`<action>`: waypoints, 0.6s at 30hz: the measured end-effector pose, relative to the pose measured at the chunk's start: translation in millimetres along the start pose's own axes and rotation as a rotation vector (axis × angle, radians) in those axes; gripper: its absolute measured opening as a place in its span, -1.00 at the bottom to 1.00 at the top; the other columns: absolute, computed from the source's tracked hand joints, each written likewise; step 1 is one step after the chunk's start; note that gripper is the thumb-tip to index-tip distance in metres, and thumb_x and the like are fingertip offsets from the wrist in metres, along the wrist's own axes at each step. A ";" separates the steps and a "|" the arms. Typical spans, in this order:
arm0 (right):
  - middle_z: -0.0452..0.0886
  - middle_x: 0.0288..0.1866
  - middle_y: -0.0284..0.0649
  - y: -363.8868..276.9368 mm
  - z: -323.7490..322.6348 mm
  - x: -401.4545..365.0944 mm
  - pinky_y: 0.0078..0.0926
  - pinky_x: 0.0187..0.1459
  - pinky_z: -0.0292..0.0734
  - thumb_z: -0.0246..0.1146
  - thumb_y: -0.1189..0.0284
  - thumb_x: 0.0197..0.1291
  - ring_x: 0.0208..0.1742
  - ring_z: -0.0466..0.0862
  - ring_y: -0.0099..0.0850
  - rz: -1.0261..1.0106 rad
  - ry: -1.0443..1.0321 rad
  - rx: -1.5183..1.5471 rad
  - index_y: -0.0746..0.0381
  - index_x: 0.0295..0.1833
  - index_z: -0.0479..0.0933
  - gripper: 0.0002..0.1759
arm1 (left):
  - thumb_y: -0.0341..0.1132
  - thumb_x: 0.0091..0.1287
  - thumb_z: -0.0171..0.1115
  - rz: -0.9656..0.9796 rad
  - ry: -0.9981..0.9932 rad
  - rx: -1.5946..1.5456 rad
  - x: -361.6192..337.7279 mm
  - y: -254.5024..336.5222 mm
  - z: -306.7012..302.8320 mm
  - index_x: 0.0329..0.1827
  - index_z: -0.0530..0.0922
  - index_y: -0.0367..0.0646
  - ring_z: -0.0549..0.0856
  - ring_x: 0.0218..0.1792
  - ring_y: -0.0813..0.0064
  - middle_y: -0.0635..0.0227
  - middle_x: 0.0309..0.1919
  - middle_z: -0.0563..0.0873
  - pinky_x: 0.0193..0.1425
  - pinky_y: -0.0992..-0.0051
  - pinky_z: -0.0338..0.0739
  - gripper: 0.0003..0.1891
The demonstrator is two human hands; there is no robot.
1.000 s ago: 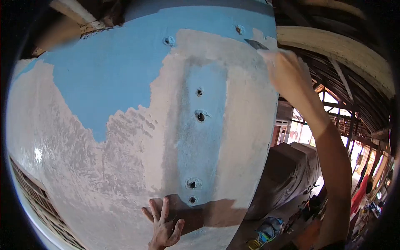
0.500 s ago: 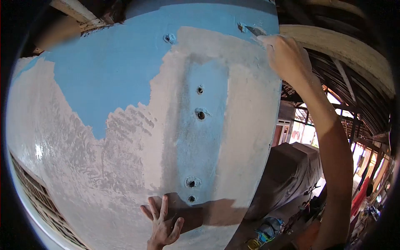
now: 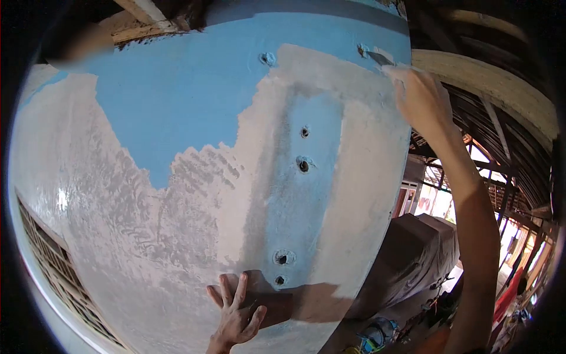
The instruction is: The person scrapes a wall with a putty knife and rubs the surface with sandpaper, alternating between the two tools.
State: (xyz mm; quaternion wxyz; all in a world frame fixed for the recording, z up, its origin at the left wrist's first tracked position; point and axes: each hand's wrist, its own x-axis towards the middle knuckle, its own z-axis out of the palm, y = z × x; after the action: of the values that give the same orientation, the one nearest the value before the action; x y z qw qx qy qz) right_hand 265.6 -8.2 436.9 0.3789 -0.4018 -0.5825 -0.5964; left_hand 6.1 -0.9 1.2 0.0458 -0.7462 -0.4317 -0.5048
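Note:
My right hand (image 3: pixel 423 100) is raised to the top right of the wall (image 3: pixel 365 200), fingers closed round a putty knife. Only the thin grey blade (image 3: pixel 382 58) shows; the handle is hidden in my grip. The blade tip lies beside a chipped hole (image 3: pixel 362 50) in the blue paint. Low on the wall, my left hand (image 3: pixel 237 318) rests with its fingers spread, holding nothing. To its upper right are two more holes, the larger one (image 3: pixel 283 257) above the smaller (image 3: pixel 279 280).
Pale filler-like coating surrounds a blue strip (image 3: pixel 298 206) with holes in it. The wall's right edge (image 3: pixel 394 206) borders a brown covered object (image 3: pixel 407 256). A slatted opening (image 3: pixel 59 265) is at lower left, and a wooden beam (image 3: pixel 144 15) juts out above.
The camera view has turned slightly, so the wall appears farther right. Against the wall, the putty knife and both hands keep nearly the same places.

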 end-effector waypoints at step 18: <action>0.68 -0.08 0.06 -22.8 -4.2 -26.3 -0.06 -0.06 0.62 0.01 0.48 0.30 -0.08 0.69 0.04 0.005 -0.091 -0.005 0.13 0.15 0.60 -0.62 | -0.08 0.42 0.09 0.008 -0.007 -0.032 0.1 2.6 -5.2 -0.34 0.77 -0.16 -0.47 0.53 -0.29 0.14 0.61 -0.04 0.33 -0.31 -0.79 -0.61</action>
State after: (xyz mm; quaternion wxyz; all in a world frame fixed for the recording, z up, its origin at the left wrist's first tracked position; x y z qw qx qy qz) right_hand 254.7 -12.0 403.8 0.3526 -0.4308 -0.5966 -0.5781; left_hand 4.1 -5.1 4.8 0.0344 -0.7501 -0.4209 -0.5090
